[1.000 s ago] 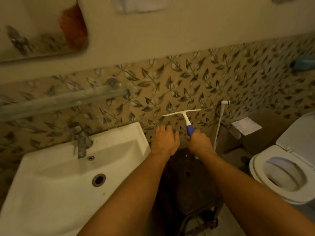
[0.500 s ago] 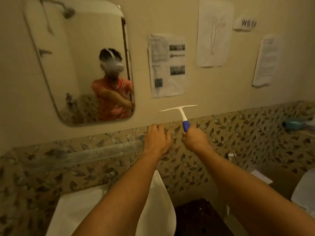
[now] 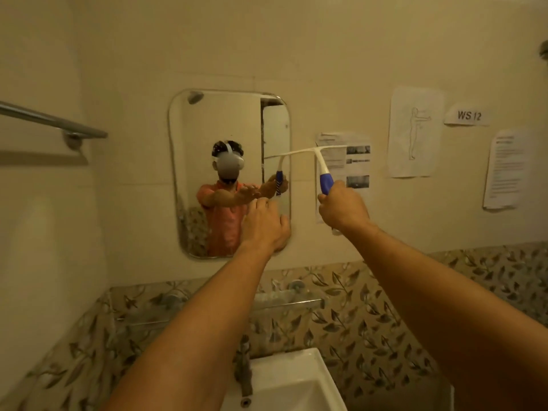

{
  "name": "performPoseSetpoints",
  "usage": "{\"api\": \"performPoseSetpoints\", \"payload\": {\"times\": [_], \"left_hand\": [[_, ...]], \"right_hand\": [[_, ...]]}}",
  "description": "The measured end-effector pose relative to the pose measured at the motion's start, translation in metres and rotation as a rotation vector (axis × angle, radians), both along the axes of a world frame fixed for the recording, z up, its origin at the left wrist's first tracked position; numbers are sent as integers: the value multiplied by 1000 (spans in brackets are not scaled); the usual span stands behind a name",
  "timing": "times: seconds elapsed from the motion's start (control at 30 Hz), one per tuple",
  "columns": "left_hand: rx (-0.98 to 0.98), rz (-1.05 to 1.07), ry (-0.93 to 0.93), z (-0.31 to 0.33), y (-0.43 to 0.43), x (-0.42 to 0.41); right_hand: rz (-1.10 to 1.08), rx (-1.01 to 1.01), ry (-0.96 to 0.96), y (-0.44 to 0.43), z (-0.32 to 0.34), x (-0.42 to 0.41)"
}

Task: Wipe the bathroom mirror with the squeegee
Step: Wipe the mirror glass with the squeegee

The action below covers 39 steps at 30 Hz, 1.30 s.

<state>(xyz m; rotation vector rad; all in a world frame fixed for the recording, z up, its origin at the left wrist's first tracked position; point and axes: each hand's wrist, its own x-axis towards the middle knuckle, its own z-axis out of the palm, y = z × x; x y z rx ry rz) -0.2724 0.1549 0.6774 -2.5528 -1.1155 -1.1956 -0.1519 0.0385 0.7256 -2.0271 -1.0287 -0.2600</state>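
Lifted since earlier toward the mirror (image 3: 207, 129), the squeegee (image 3: 325, 180) gripped in the right hand (image 3: 341, 210) should press flat at the top, left hand (image 3: 264, 226) loose and empty.

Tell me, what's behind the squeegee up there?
The squeegee blade crosses the mirror at its right edge and a printed sheet taped to the wall. The right hand gripping the handle covers that sheet's lower part, so what's printed there can't be seen.

Upper and left glass of the mirror (image 3: 201, 129) lies open to reach; the left hand (image 3: 262, 225) covers its lower right corner. Papers (image 3: 358, 164) crowd the wall just right, a towel rail (image 3: 44, 118) juts well left.
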Motion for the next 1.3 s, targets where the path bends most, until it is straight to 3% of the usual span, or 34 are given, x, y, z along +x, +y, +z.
{"api": "performPoseSetpoints", "payload": {"times": [0.47,1.3], "left_hand": [[11,123,55,37,66,-90],[-37,292,148,44,164,-62]], "right_hand": [[47,161,-77,58,79,-73],[95,181,-200,166,125,-45]]}}
